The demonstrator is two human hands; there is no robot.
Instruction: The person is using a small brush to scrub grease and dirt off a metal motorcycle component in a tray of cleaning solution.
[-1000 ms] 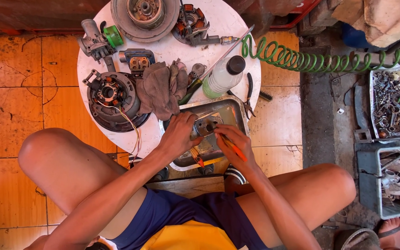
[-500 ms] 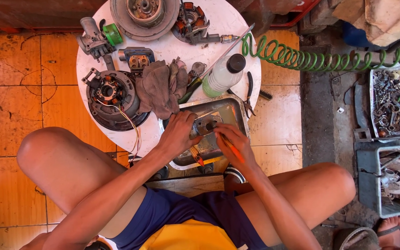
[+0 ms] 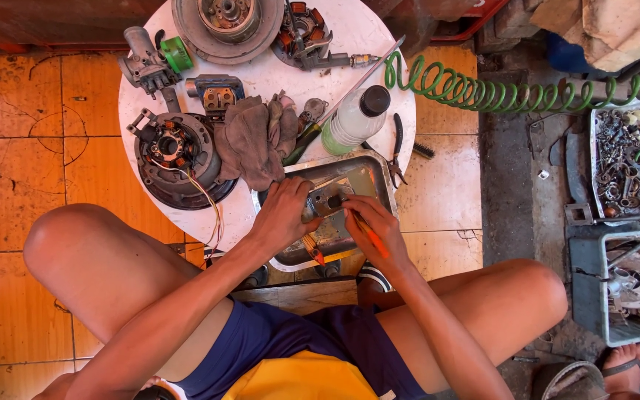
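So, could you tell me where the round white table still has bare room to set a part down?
Bare patches: the round white table's right edge beside the clear plastic bottle, and its left rim below the grey carburettor. The middle, around the brown rag and metal tray, is crowded.

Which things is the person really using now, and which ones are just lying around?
In use:
left hand holding a small grey metal part
right hand with an orange-handled tool on that part
metal tray under both hands

Just lying about:
grey rag
plastic bottle
pliers
round coil plate with wires
green coiled hose
bin of small parts
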